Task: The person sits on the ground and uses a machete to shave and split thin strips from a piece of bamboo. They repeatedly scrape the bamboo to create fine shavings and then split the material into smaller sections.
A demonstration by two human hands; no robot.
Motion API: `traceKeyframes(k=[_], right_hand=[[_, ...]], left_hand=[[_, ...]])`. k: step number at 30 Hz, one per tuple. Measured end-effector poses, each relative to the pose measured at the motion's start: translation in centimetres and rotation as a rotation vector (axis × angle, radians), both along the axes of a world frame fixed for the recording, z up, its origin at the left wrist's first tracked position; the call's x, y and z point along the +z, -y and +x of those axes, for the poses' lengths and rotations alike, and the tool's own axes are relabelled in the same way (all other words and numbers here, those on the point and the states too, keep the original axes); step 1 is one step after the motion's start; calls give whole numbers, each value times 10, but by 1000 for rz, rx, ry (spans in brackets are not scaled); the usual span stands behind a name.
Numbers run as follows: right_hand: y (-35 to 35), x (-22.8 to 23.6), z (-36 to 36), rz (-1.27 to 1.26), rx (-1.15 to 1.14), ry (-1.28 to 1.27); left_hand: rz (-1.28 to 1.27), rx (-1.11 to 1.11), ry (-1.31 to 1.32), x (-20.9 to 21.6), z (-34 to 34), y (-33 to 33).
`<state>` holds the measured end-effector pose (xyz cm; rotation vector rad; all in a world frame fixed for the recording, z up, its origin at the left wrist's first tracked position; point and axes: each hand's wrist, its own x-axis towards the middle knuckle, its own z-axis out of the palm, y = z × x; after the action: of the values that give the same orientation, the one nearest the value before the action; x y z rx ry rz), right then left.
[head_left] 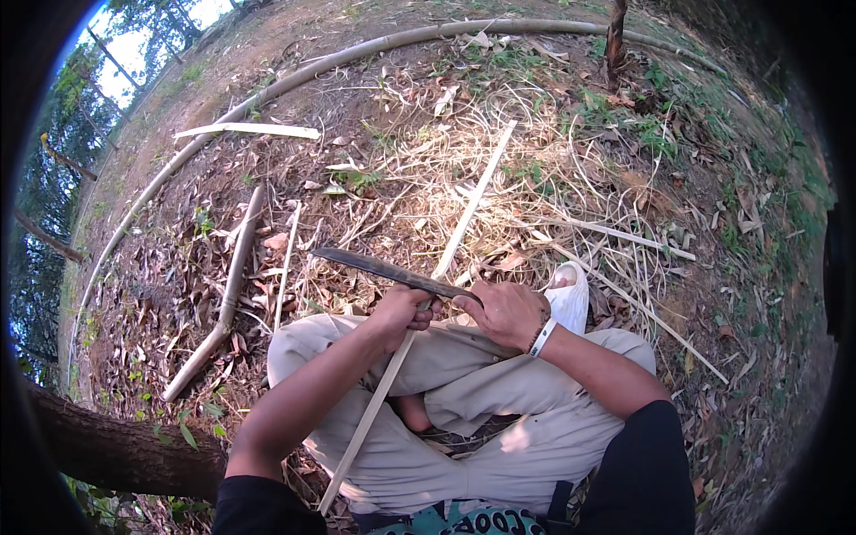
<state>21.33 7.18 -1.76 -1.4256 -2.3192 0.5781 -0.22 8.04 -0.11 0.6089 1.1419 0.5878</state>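
A long pale split-bamboo strip (473,207) runs slantwise across my lap, from the litter ahead down past my left thigh. My left hand (401,314) is closed around it near its middle. My right hand (508,314) grips the handle end of a machete (374,266), partly hidden by my fingers. The dark blade points left and lies across the strip just above my left fingers. Whether its edge bites into the bamboo cannot be made out.
Ahead lie thin pale shavings (535,160) and a short strip (250,130). A bent stick (234,276) rests at left, beside a thick trunk (134,453). Beyond curves a long bamboo pole (357,51). Near my right hand is a white shoe-like thing (572,299).
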Motion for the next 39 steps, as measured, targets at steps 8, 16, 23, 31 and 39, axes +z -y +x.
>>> traceKeyframes(k=[8, 16, 23, 31, 39], right_hand=[[-7, 2, 2, -46, 47, 18], [-27, -9, 16, 65, -3, 100], [-29, 26, -14, -118, 32, 41], [-39, -9, 9, -38, -85, 126], [-48, -17, 21, -9, -71, 118]], left_hand=[[-62, -10, 104, -2, -7, 13], [-84, 51, 59, 41, -9, 45], [-66, 112, 102, 51, -53, 58], [-141, 69, 177, 27, -39, 68], [-191, 40, 212, 28, -52, 77]])
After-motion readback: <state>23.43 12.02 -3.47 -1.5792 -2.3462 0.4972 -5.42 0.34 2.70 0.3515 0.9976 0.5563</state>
